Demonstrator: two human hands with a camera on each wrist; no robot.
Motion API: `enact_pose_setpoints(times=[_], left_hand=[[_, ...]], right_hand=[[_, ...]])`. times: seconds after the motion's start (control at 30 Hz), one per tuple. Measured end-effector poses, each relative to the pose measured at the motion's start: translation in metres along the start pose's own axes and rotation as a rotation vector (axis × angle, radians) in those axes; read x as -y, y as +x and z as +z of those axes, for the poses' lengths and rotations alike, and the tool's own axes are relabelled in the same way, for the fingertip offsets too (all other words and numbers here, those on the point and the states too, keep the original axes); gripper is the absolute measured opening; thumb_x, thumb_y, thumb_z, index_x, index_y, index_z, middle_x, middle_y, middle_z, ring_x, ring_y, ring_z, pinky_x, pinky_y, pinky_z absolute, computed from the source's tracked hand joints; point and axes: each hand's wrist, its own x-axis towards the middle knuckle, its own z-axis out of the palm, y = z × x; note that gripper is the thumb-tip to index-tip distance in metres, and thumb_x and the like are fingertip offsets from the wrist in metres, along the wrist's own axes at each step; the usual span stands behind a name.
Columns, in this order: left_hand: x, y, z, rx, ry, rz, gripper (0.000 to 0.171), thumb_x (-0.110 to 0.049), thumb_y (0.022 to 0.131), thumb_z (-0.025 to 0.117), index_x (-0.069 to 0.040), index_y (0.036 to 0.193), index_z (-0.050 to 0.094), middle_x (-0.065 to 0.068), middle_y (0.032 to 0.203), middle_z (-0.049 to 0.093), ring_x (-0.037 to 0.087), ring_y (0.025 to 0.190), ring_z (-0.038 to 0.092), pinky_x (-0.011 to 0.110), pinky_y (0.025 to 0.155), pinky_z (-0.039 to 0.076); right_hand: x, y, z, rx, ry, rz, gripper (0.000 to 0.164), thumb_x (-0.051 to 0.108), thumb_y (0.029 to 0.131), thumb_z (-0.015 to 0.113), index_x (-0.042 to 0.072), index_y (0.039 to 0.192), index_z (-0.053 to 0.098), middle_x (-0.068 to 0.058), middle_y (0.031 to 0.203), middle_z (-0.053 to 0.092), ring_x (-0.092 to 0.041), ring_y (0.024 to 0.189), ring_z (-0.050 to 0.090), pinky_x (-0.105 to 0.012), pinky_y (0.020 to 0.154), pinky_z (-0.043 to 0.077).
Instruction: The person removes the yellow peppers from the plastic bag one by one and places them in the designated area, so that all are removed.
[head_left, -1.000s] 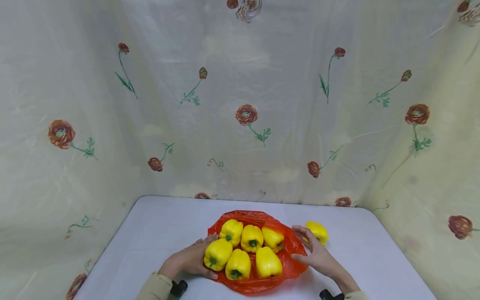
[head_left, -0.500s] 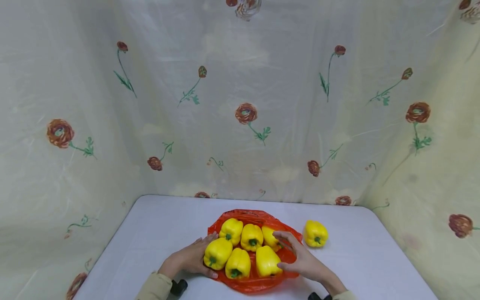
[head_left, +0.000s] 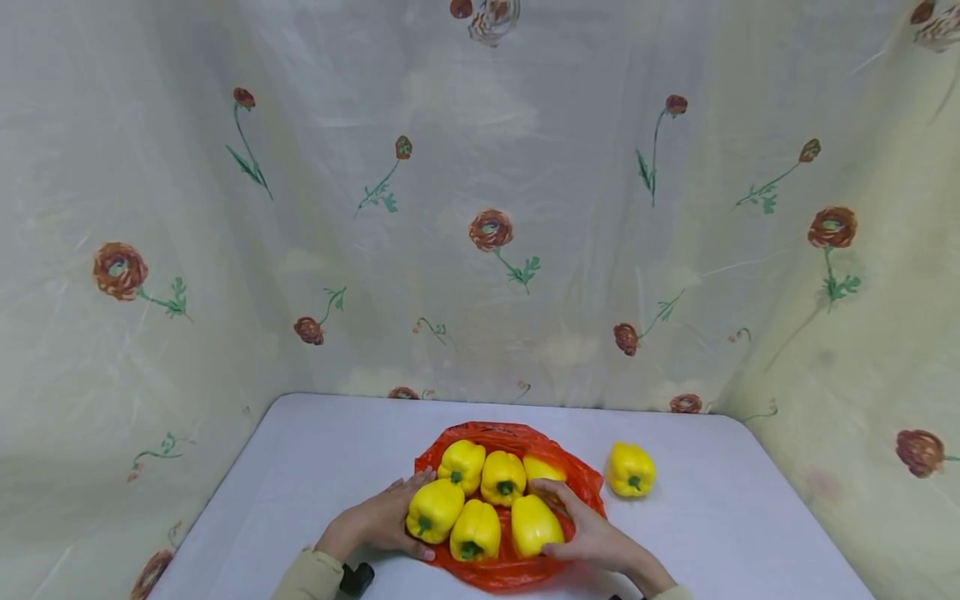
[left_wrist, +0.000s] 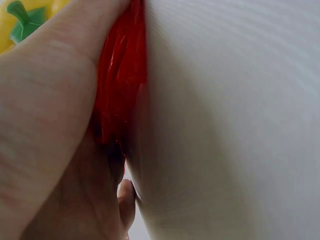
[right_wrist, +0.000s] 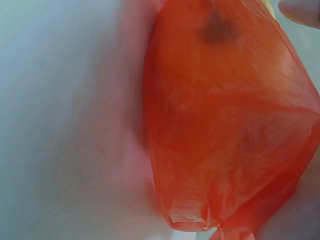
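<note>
Several yellow bell peppers with green stems lie on a spread red plastic bag in the head view. My left hand rests against the bag's left side beside the leftmost bell pepper, fingers extended behind and thumb in front. In the left wrist view, that hand lies along the bag's red side. My right hand curves round the front right bell pepper, thumb at its near side and fingers at its far side. The red film covers much of the right wrist view, hiding most of that grip.
One more yellow bell pepper stands outside the bag, to its right. All of this is on a white table. A flower-patterned curtain hangs behind and along both sides.
My right hand has moved left, from the bag's right edge to the front right bell pepper. The bag's right edge has settled inward. My left hand stays in place.
</note>
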Motion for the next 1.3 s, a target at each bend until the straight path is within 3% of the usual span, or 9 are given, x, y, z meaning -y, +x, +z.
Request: enact_pose_setpoints(times=[0.4, 0.77, 1.3], left_hand=[[-0.004, -0.002, -0.001, -0.003, 0.000, 0.010, 0.115, -0.063, 0.068, 0.076, -0.014, 0.155, 0.019, 0.006, 0.161, 0.021, 0.028, 0.147, 0.023, 0.058, 0.120, 0.012], [-0.004, -0.003, -0.001, -0.003, 0.001, 0.013, 0.115, -0.063, 0.068, 0.076, -0.014, 0.155, 0.019, 0.007, 0.162, 0.020, 0.028, 0.147, 0.023, 0.057, 0.120, 0.012], [-0.004, -0.002, -0.001, -0.004, 0.003, 0.009, 0.116, -0.064, 0.067, 0.076, -0.015, 0.155, 0.018, 0.007, 0.162, 0.020, 0.029, 0.147, 0.022, 0.058, 0.120, 0.012]], right_hand=[[-0.008, 0.002, 0.006, 0.031, 0.013, 0.022, 0.078, 0.029, 0.082, 0.073, 0.025, 0.147, 0.029, -0.009, 0.150, 0.037, -0.031, 0.128, 0.038, -0.061, 0.106, 0.038], [-0.015, 0.003, 0.011, 0.069, 0.117, 0.061, 0.077, 0.023, 0.083, 0.073, 0.025, 0.147, 0.030, -0.010, 0.143, 0.039, -0.028, 0.121, 0.041, -0.045, 0.101, 0.043], [-0.017, 0.006, 0.013, 0.063, 0.176, 0.096, 0.076, 0.022, 0.083, 0.072, 0.023, 0.147, 0.031, -0.009, 0.140, 0.042, -0.027, 0.118, 0.044, -0.046, 0.100, 0.045]])
